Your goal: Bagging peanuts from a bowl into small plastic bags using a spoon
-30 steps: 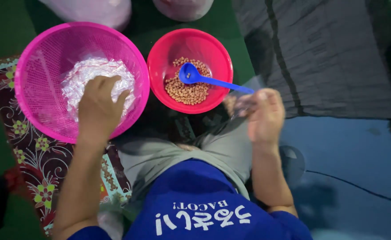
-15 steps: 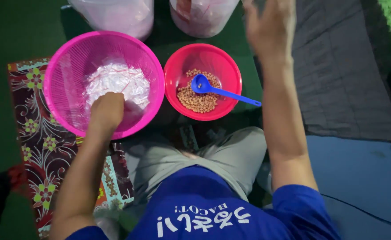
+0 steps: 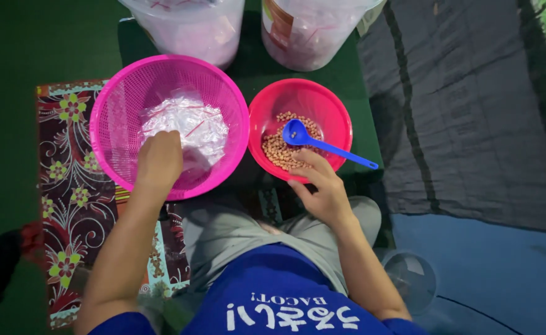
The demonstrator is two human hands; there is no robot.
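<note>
**Hands at the two bowls**

The left hand (image 3: 159, 158) is down inside the pink basket (image 3: 115, 124), fingers curled onto the heap of clear plastic bags (image 3: 186, 127) that lies in it; it looks to be pinching one of the bags, though the fingertips are hidden under the knuckles and a firm grasp cannot be made out. The right hand (image 3: 322, 186) rests at the near rim of the red bowl (image 3: 322, 102), fingers loosely spread and holding nothing, its fingertips touching the rim just below the spoon handle.

The red bowl stands just to the right of the pink basket, the two rims almost touching. Inside the bowl lies a small pile of peanuts (image 3: 279, 149), and a blue spoon (image 3: 322, 144) rests with its scoop on the nuts and its handle sticking out over the bowl's right edge.

Beyond the basket stand two clear plastic tubs (image 3: 310, 31), side by side. Under the basket's left side is a flowered mat (image 3: 68, 186). To the right of the bowl a dark cloth (image 3: 471, 111) covers the floor.
</note>
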